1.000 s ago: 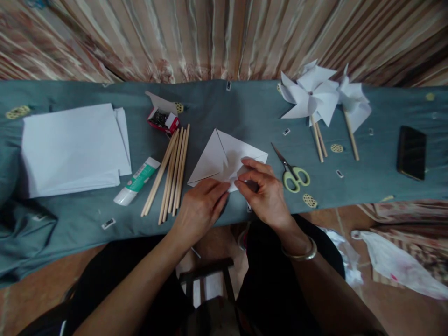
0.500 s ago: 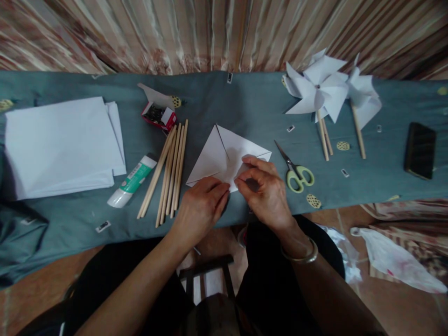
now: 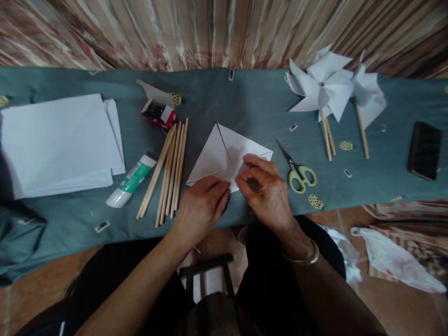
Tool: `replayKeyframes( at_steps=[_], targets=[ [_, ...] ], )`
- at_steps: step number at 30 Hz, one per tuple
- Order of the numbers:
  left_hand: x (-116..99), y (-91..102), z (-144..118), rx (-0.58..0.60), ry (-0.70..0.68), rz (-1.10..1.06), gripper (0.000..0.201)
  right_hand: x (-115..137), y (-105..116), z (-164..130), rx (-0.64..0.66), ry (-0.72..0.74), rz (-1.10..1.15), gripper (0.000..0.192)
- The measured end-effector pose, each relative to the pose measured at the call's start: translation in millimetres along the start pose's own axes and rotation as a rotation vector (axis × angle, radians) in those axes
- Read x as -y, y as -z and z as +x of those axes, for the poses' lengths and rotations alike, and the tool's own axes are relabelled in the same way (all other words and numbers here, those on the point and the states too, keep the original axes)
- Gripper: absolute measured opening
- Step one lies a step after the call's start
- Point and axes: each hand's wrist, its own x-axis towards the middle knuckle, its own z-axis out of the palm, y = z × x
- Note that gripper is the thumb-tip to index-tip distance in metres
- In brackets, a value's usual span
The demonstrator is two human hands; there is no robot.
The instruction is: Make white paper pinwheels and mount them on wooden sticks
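A square of white paper [image 3: 213, 154] lies on the cloth in front of me, turned like a diamond, with slits running in from its corners. My left hand [image 3: 203, 203] is closed on its lower left edge, fingers pressed together. At the lower right side my right hand [image 3: 264, 189] pinches a paper corner between thumb and forefinger; the fingertips partly hide that corner. Green-handled scissors [image 3: 297, 172] rest just right of my right hand. Several wooden sticks [image 3: 171, 172] lie left of the paper.
A glue tube [image 3: 131, 181] and a red box of small metal pieces [image 3: 159, 112] are near the sticks. Stacked white paper [image 3: 63, 144] lies far left. Paper pinwheels [image 3: 324, 86] on sticks lie at the back right, a dark phone [image 3: 424, 150] at the far right.
Both hands stay at the paper in nearly the same pose. The view has shifted very slightly; nothing else has visibly moved.
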Motion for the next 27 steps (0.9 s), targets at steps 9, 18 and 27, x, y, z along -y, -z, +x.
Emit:
replayKeyframes(
  at_steps=[9, 18, 27],
  targets=[
    [0.8, -0.9, -0.4, -0.004, -0.003, 0.015, 0.018, 2.0, -1.8, -4.2, -0.042, 0.182, -0.089, 0.018],
    [0.2, -0.3, -0.8, -0.007, -0.004, 0.01, 0.016, 3.2, -1.8, -6.7, 0.051, 0.16, -0.107, 0.031],
    [0.2, 0.2, 0.6, -0.007, -0.019, 0.01, 0.016, 2.7, -10.9, -9.0, 0.042, 0.186, -0.091, 0.036]
  ],
)
